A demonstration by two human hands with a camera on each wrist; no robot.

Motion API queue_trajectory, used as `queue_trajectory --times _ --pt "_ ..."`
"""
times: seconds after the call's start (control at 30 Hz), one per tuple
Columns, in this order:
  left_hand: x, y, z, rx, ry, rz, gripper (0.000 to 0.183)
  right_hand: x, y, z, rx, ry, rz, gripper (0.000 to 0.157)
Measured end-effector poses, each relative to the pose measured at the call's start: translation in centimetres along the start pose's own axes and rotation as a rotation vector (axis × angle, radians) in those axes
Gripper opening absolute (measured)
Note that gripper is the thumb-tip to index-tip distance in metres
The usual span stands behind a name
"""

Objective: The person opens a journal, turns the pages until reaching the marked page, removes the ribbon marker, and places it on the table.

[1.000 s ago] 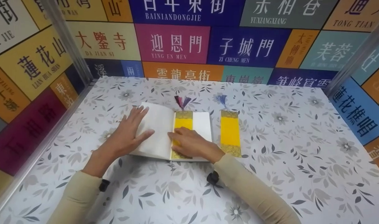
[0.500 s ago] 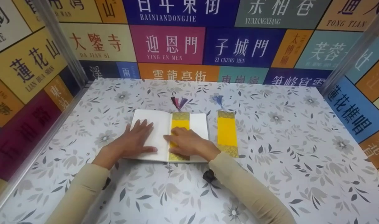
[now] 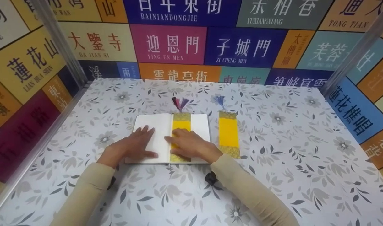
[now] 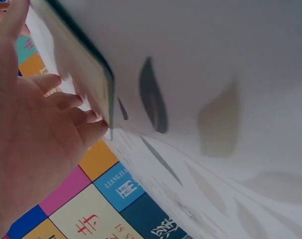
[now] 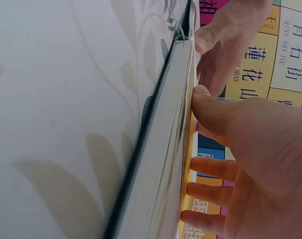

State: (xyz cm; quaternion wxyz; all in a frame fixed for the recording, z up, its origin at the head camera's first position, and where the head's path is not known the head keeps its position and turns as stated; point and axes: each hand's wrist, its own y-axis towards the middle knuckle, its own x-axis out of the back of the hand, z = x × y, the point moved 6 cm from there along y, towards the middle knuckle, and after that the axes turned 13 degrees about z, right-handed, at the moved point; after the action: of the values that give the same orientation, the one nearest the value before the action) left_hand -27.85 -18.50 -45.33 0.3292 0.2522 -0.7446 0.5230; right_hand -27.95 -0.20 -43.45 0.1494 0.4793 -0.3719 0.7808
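An open notebook [image 3: 161, 125] with blank white pages and a dark cover edge lies flat on the table. My left hand [image 3: 133, 145] rests on its left page with the fingers spread. Along the right page by the fold lies a yellow bookmark [image 3: 181, 125] with patterned gold ends and a dark red and purple tassel [image 3: 179, 103]. My right hand [image 3: 193, 144] presses on this bookmark, its fingertips near the fold, and covers the middle of it. In the right wrist view the fingertips [image 5: 203, 216] touch the bookmark on top of the thick page block [image 5: 155, 179].
A second yellow bookmark [image 3: 229, 131] with a blue tassel [image 3: 220, 101] lies on the table just right of the notebook. The table [image 3: 288, 175] wears a white cloth with grey leaves. Panels with coloured signs [image 3: 169, 44] stand behind and at both sides.
The left page, which was raised and curved, now lies flat. My left hand has come down onto it and slid toward me. My right hand stays pressed on the bookmark.
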Motion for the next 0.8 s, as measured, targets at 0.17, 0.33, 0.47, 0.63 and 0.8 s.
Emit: queue_trajectory --times 0.17,0.33,0.47,0.63,0.8 --pt "0.0 0.1 -0.4 -0.017 0.016 -0.011 0.101 0.1 -0.1 0.2 0.008 0.004 0.005 0.058" --pt "0.1 0.4 -0.8 -0.002 0.031 -0.010 0.100 0.3 -0.2 0.1 -0.002 0.049 -0.017 0.058" --pt "0.5 0.6 -1.2 0.005 0.017 0.005 0.101 0.6 -0.5 0.2 0.043 0.079 -0.076 0.056" --pt "0.6 0.7 -1.5 0.011 0.025 0.028 0.102 0.9 -1.5 -0.3 0.082 0.133 -0.106 0.054" --pt "0.5 0.6 -1.4 0.040 0.016 0.049 0.102 1.3 -2.9 -1.2 0.045 0.200 -0.072 0.053"
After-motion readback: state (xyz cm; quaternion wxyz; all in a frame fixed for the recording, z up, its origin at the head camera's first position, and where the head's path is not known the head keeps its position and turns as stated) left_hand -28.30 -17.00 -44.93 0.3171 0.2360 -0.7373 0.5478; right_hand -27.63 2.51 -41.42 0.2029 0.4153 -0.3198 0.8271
